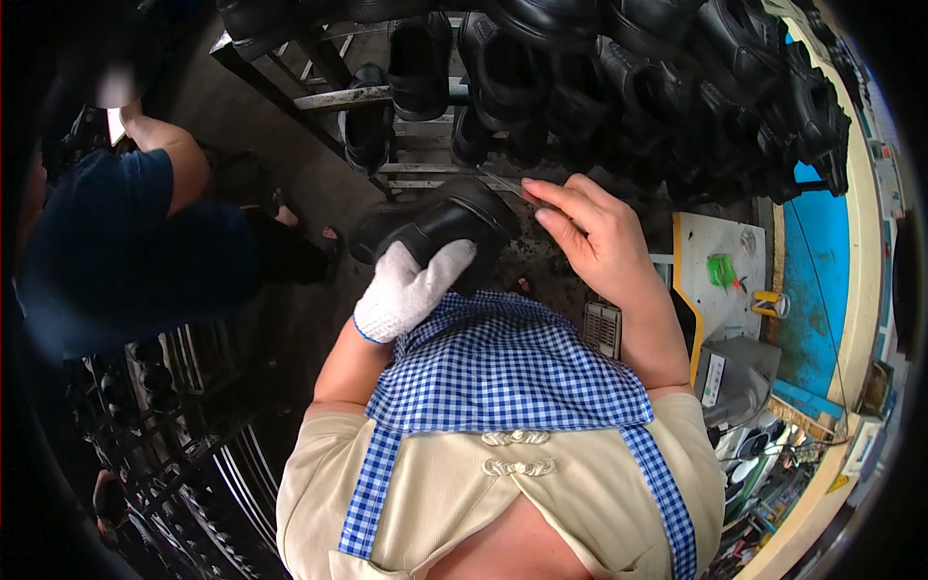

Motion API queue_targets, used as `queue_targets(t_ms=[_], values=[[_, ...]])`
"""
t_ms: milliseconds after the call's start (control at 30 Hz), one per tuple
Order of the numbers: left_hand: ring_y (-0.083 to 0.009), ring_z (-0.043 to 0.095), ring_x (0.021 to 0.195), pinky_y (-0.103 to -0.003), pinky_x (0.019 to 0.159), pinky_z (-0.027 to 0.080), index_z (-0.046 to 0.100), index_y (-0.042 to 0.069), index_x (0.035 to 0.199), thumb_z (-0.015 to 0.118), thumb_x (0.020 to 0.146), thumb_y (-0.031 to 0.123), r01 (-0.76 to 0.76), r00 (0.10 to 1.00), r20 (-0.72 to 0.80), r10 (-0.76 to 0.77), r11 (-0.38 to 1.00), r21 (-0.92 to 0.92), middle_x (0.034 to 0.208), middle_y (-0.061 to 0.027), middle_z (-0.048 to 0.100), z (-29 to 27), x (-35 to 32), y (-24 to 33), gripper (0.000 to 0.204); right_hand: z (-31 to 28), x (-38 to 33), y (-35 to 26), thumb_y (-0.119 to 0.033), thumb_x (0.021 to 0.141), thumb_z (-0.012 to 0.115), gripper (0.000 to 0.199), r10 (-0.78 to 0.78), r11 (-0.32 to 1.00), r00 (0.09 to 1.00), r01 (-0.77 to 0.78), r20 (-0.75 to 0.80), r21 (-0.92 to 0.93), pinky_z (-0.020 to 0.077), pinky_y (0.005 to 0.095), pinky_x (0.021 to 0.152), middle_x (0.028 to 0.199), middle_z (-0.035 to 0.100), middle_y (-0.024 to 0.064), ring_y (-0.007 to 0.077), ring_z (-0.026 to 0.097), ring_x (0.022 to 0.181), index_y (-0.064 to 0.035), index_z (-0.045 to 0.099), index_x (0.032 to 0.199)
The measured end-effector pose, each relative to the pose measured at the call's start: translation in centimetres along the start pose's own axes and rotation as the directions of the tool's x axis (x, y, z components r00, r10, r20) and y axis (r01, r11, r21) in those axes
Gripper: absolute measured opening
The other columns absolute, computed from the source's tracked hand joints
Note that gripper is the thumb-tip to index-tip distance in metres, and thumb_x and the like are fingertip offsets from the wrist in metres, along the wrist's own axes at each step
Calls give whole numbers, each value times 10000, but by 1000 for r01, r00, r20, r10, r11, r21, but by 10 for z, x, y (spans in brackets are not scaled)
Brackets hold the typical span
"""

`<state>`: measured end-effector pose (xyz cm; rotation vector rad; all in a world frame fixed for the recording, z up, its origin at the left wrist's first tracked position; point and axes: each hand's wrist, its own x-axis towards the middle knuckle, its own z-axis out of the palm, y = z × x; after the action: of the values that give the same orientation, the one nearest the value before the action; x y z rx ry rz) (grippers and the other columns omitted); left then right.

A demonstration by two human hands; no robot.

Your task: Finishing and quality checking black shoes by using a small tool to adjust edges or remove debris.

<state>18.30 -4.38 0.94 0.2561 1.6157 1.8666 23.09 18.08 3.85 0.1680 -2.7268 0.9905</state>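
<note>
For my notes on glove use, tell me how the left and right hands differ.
The left hand wears a white glove, while the right hand is bare. The left hand holds a black shoe; the right hand pinches a thin tool in its fingers. Both hands are alike in that each is holding something.

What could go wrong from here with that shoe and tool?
The thin tool in the bare right hand could slip and scratch the black shoe, as its tip looks close by. The shoe might drop, since the gloved left hand is its only visible support.
</note>
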Motion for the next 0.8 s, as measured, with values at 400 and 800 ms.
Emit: queue_targets(t_ms=[400,800], values=[[-154,656,875,-265,754,531,607,-24,1181,633,846,156,198,977,141,-159,919,-341,1029,-91,679,-20,8,9,381,21,12,15,-199,546,907,1011,-146,931,947,34,285,364,397,374,1042,1328,525,115,293,518,1231,-65,410,1417],[-180,529,1146,-309,999,403,506,36,1290,569,944,231,-293,905,-314,287,956,30,1255,-80,559,-66,15,-19,402,40,-8,28,-161,658,793,842,384,415,913,-37,-138,909,460,350,963,1228,522,91,226,541,1131,-73,366,1378]])
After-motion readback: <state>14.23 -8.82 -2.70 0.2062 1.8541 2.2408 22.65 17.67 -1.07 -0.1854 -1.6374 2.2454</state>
